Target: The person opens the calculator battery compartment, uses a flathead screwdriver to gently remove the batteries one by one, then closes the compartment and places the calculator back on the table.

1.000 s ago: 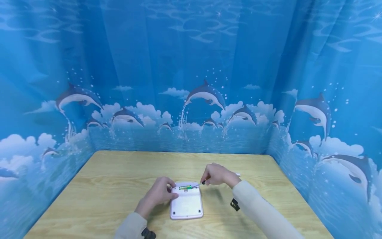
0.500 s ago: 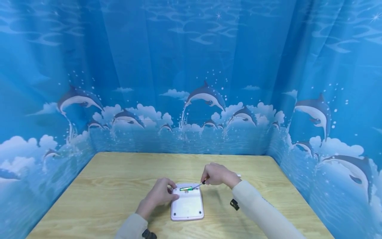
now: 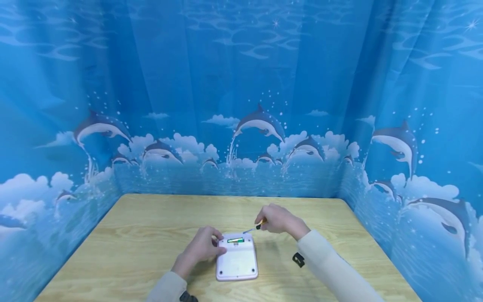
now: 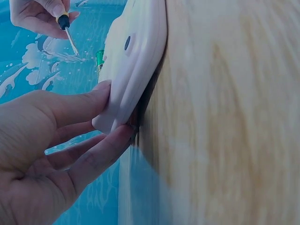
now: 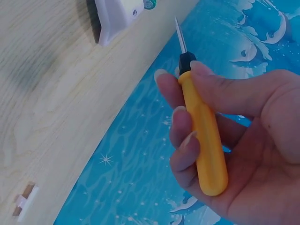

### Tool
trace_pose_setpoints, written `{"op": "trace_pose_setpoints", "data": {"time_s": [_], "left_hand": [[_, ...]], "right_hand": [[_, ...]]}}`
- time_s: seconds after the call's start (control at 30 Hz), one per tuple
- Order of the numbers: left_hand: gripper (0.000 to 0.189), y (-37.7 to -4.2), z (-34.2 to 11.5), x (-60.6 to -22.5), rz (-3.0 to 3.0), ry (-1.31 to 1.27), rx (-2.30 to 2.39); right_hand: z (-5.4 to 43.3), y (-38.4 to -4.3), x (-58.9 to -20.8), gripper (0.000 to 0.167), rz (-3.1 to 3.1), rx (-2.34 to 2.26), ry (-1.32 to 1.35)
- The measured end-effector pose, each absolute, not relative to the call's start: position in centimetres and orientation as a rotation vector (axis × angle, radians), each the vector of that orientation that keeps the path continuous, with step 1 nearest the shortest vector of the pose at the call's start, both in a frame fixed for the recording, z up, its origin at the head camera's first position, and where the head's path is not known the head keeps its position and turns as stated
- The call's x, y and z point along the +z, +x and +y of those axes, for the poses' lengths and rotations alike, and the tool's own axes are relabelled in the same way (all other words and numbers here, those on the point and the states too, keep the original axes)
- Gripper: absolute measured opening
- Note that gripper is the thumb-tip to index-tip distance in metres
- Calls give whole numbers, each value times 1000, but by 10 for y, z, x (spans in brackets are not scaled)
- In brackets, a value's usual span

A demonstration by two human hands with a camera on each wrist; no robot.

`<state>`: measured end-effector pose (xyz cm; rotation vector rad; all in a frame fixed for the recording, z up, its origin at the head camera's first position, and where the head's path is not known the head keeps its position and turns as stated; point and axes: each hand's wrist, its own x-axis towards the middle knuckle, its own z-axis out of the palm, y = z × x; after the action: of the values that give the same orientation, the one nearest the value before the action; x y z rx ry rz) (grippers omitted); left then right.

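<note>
A white calculator-like device (image 3: 237,266) lies back side up on the table, dark round feet at its corners. In its uncovered battery slot sits a green battery (image 3: 235,240). My left hand (image 3: 201,245) grips the device's far left corner, thumb on top and fingers at the lower edge in the left wrist view. My right hand (image 3: 277,219) holds a screwdriver (image 5: 206,136) with a yellow handle, black collar and metal shaft. Its tip hovers near the device's far right corner, apart from the battery.
The pale wooden table (image 3: 158,218) extends around the device. A small white piece (image 5: 26,202) lies on it near the right hand, seen in the right wrist view. A blue dolphin-print curtain (image 3: 241,126) surrounds the table's back and sides.
The screwdriver's tip has left the battery's right end and moved up and away from the slot with my right hand. My left hand keeps its grip on the device.
</note>
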<state>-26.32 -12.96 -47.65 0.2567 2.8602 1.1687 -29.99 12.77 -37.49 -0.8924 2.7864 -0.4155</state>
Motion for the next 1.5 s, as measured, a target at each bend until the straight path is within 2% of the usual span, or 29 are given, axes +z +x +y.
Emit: {"op": "trace_pose_setpoints", "data": {"time_s": [0.8, 1.5], "left_hand": [[33, -262, -128, -474, 2855, 202, 1163], [35, -262, -129, -475, 2848, 224, 1178]], "right_hand": [[155, -296, -379, 18, 2819, -400, -789], [202, -311, -389, 23, 2734, -404, -906]]}}
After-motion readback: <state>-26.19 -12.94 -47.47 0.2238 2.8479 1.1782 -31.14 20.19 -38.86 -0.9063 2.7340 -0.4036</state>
